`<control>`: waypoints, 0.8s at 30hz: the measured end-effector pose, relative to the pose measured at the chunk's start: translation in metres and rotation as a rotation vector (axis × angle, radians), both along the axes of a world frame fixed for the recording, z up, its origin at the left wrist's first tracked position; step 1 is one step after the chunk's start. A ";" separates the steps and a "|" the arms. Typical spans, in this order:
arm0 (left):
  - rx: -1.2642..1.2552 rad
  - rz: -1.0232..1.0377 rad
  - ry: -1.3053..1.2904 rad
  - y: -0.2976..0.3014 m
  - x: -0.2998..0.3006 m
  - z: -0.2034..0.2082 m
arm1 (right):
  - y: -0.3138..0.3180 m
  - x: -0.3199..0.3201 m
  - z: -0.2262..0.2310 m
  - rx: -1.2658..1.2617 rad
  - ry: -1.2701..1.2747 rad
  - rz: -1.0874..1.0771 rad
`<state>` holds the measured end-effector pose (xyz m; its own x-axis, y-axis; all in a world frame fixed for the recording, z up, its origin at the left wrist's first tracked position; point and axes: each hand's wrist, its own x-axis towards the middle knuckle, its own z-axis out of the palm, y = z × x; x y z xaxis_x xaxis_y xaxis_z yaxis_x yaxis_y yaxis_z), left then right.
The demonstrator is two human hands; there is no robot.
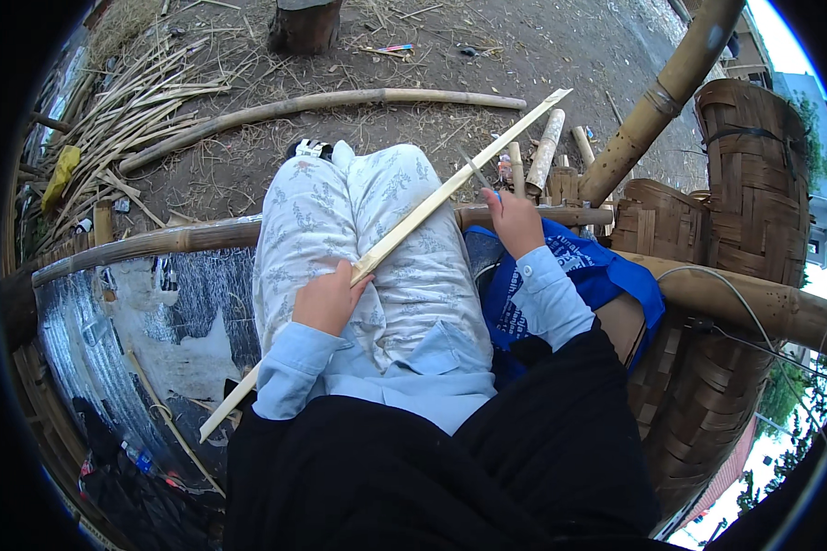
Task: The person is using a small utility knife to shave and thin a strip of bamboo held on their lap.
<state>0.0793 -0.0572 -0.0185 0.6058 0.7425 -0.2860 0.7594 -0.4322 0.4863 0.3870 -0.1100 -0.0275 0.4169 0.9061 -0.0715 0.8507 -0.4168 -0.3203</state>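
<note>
A long pale bamboo strip [416, 217] lies slantwise over my lap, its far end up to the right and its near end by my left sleeve. My left hand [326, 301] is closed around it above my thighs. In my right hand [515, 220], beside my right knee, is a knife [474, 169]. Its thin blade points up and left, close to the strip; whether they touch I cannot tell. The knife's handle is hidden in my fingers. Light patterned trousers [390, 211] cover my legs beneath the strip.
A blue printed bag [560, 275] sits at my right, beside woven bamboo baskets [753, 165]. A thick bamboo pole [666, 101] slants up on the right. Split bamboo strips [147, 101] are heaped on the ground at far left, near a curved pole [322, 103].
</note>
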 end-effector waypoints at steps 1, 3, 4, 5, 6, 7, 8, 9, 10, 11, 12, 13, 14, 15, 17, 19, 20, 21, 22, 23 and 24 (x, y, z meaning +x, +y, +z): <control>0.002 -0.002 0.005 0.000 0.001 0.000 | 0.003 0.002 -0.001 0.001 -0.003 -0.003; 0.007 -0.004 0.002 0.004 0.003 -0.003 | 0.010 0.000 -0.004 0.038 0.030 -0.001; 0.010 -0.003 0.002 0.006 0.003 -0.004 | 0.013 -0.004 -0.005 0.057 0.047 0.001; 0.012 -0.005 0.001 0.004 0.000 -0.001 | 0.006 -0.013 -0.005 0.035 0.021 0.068; -0.029 0.009 0.024 0.000 -0.003 0.002 | -0.003 -0.025 -0.004 0.039 -0.057 0.167; -0.071 0.023 0.048 -0.002 -0.003 0.004 | -0.004 -0.019 -0.004 0.027 -0.108 0.182; -0.069 0.024 0.048 -0.002 0.001 0.002 | -0.005 -0.011 -0.004 0.014 -0.159 0.196; -0.018 -0.001 0.027 -0.003 0.003 0.002 | -0.005 0.010 -0.006 0.005 -0.172 0.097; 0.036 -0.025 0.006 -0.002 0.005 0.002 | 0.002 0.033 -0.009 0.000 -0.185 -0.003; 0.035 -0.033 0.006 -0.002 0.003 0.002 | 0.005 0.037 -0.009 -0.017 -0.156 -0.027; -0.009 -0.013 0.022 -0.001 0.001 0.001 | 0.005 0.027 -0.007 -0.017 -0.154 -0.030; -0.053 0.008 0.035 0.000 0.003 0.000 | 0.006 0.012 -0.003 0.036 -0.128 0.057; -0.052 0.005 0.032 0.000 0.002 0.000 | 0.006 -0.002 -0.002 0.089 -0.102 0.144; -0.043 0.010 0.036 -0.002 0.000 0.004 | 0.000 -0.011 -0.004 -0.038 -0.099 0.203; -0.032 0.013 0.037 -0.003 0.003 0.007 | 0.003 0.023 -0.005 -0.050 -0.120 0.091; -0.025 -0.010 0.067 -0.002 0.007 0.007 | 0.012 0.053 -0.003 -0.038 -0.151 0.002; -0.022 -0.013 0.065 0.000 0.008 0.006 | 0.012 0.052 -0.007 -0.035 -0.153 -0.002; -0.047 -0.007 0.068 0.002 0.007 0.006 | 0.013 0.043 -0.009 -0.009 -0.123 0.010; -0.072 -0.001 0.071 0.003 0.005 0.006 | 0.013 0.034 -0.011 0.017 -0.093 0.022; -0.066 0.005 0.069 0.003 0.004 0.005 | 0.008 0.022 -0.014 0.035 -0.064 0.095; -0.026 0.011 0.061 0.001 0.001 0.004 | 0.003 0.017 -0.017 0.018 -0.115 0.209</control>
<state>0.0801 -0.0558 -0.0147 0.5783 0.7411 -0.3411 0.7926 -0.4112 0.4502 0.4038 -0.1067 -0.0445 0.2244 0.9743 -0.0175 0.9493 -0.2226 -0.2221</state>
